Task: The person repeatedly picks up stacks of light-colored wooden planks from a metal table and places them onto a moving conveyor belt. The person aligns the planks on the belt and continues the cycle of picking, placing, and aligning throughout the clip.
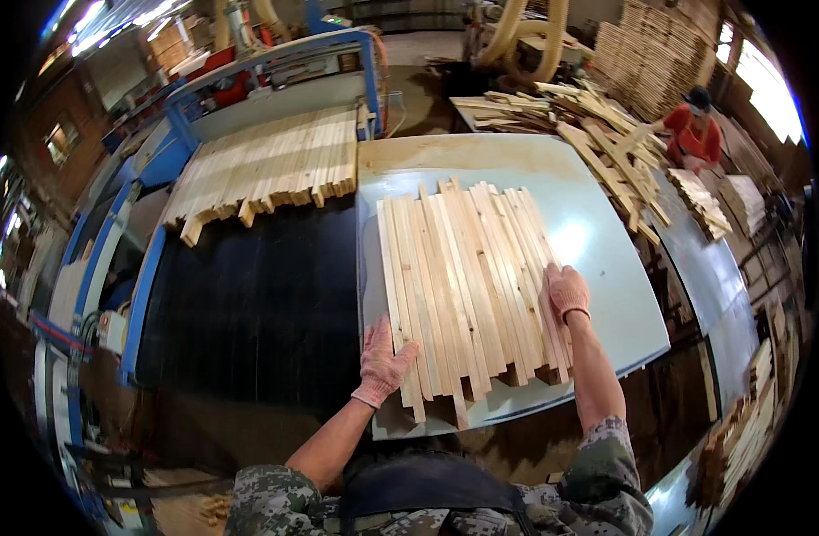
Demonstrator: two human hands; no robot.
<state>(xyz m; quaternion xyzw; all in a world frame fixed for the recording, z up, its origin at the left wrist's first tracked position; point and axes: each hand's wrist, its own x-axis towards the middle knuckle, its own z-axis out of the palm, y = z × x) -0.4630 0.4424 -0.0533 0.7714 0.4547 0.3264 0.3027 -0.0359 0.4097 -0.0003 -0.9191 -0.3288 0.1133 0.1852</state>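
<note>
A batch of pale wooden strips (467,286) lies side by side on a light, smooth tabletop (606,295), with uneven ends toward me. At the near left corner of the batch rests my left hand (384,364) in a pinkish knit glove. Its fingers stretch along the outer side and its thumb spreads over the strips. My right hand (567,291), gloved alike, is closed against the right side of the batch, fingers curled at the outermost strip. Part of those fingers is hidden from view.
Left of the tabletop runs a dark conveyor bed (248,304), carrying another row of strips (266,161) under a blue machine frame (371,85). Loose boards (606,147) heap up at the right. A person in red (695,134) works beyond them, near stacked wood (646,58).
</note>
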